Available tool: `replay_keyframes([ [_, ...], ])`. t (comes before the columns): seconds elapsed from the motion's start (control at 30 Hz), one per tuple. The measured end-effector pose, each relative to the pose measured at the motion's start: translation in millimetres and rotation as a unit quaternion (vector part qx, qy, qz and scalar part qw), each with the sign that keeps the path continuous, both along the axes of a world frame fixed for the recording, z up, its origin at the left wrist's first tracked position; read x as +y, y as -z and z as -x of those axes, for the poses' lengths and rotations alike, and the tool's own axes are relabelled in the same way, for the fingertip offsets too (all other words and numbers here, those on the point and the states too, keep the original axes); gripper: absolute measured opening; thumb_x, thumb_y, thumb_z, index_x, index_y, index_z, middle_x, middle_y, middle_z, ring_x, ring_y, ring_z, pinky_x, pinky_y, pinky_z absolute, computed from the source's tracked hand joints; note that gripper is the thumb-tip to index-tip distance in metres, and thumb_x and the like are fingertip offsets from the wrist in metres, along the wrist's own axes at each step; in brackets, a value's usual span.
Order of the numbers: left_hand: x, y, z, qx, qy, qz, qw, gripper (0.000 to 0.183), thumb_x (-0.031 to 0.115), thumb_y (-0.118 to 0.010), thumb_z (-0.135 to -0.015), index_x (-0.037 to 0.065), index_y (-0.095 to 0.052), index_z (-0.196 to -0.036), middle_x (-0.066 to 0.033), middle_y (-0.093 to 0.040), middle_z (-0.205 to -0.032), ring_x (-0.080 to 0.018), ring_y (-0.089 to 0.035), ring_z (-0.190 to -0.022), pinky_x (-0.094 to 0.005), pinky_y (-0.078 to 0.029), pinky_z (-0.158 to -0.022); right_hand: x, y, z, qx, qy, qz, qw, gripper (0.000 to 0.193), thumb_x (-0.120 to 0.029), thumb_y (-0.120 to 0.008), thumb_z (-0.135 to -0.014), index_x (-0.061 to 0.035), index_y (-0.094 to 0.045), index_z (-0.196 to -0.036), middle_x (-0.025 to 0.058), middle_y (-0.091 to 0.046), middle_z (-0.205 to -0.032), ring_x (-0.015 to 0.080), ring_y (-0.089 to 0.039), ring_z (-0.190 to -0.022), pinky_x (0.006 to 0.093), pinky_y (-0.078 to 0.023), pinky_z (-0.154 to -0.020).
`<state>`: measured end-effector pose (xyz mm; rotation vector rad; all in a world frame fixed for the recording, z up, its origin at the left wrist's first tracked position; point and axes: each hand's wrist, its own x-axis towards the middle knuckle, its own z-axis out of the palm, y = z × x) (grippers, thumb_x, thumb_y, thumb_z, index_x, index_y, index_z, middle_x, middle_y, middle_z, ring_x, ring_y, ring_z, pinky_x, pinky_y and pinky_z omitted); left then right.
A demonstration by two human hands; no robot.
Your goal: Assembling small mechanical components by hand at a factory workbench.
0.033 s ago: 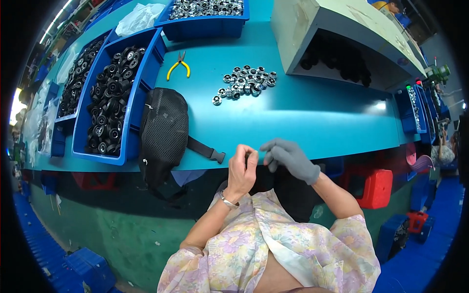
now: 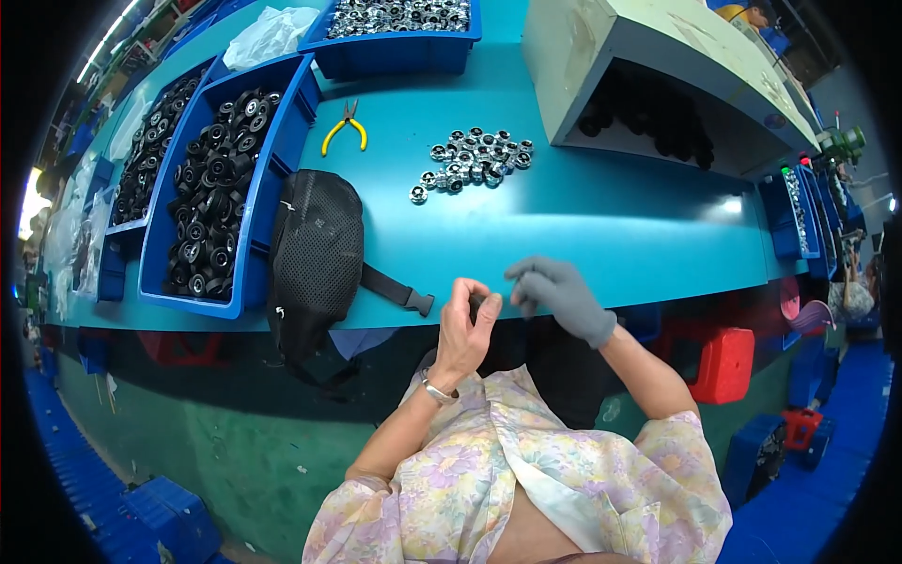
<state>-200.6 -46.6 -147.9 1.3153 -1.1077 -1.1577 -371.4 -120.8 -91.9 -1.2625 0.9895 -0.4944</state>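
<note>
Both hands meet over the near edge of the teal bench (image 2: 611, 235), pinching one small dark part.

The bare left hand (image 2: 465, 329) and the grey-gloved right hand (image 2: 559, 293) are together at the near edge; the small dark part (image 2: 481, 301) sits between their fingertips, gripped by the left and touched by the right. A black mesh pouch (image 2: 315, 258) lies just left of them. Further left, a blue bin (image 2: 246, 273) holds black wheels. Far of the hands lie a cluster of silver bearings (image 2: 470, 158) and yellow-handled pliers (image 2: 345, 130). A white plastic bag (image 2: 268, 36) lies at the far left.
</note>
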Motion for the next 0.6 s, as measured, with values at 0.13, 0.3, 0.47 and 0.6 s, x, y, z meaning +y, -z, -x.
replay_keyframes([
  [0.13, 0, -1, -6, 0.056, -0.023, 0.016, 0.998, 0.030, 0.025, -0.064, -0.092, 0.001, -0.046, -0.093, 0.0007, -0.041, -0.071, -0.0078, -0.036, -0.061, -0.0262, -0.034, -0.055, -66, 34, -4, 0.131, 0.116, 0.314, 0.933, 0.025, -0.012, -0.062, -0.086, -0.0017, -0.062, -0.109, 0.0100, -0.063, -0.086, 0.0187, -0.060, -0.073, 0.0311, -0.048, -0.068],
  [0.3, 2, -13, -9, 0.191, -0.008, -0.003, 0.982, 0.034, 0.035, -0.037, -0.103, 0.006, -0.040, -0.085, 0.0020, -0.034, -0.063, -0.0052, -0.031, -0.052, -0.0212, -0.026, -0.042, -129, 46, -12, 0.265, 0.122, 0.422, 0.859, 0.032, -0.013, -0.065, -0.084, -0.0107, -0.061, -0.115, 0.0150, -0.058, -0.102, 0.0321, -0.060, -0.089, 0.0409, -0.048, -0.079],
  [0.47, 0, -15, -20, 0.251, 0.001, -0.036, 0.967, 0.042, 0.042, -0.028, -0.104, 0.007, -0.041, -0.087, 0.0003, -0.036, -0.061, -0.0064, -0.029, -0.048, -0.0223, -0.026, -0.043, -145, 55, -20, 0.339, 0.076, 0.415, 0.841, 0.033, -0.014, -0.067, -0.083, -0.0104, -0.059, -0.115, 0.0165, -0.057, -0.104, 0.0358, -0.059, -0.094, 0.0443, -0.048, -0.081],
  [0.6, -13, -20, -23, 0.340, 0.003, -0.045, 0.939, 0.053, 0.055, -0.025, -0.101, 0.007, -0.046, -0.093, -0.0033, -0.044, -0.075, -0.0087, -0.033, -0.048, -0.0245, -0.029, -0.048, -141, 53, -13, 0.346, 0.046, 0.425, 0.835, 0.023, -0.014, -0.064, -0.085, -0.0039, -0.056, -0.103, 0.0192, -0.058, -0.105, 0.0380, -0.058, -0.093, 0.0462, -0.047, -0.079],
])
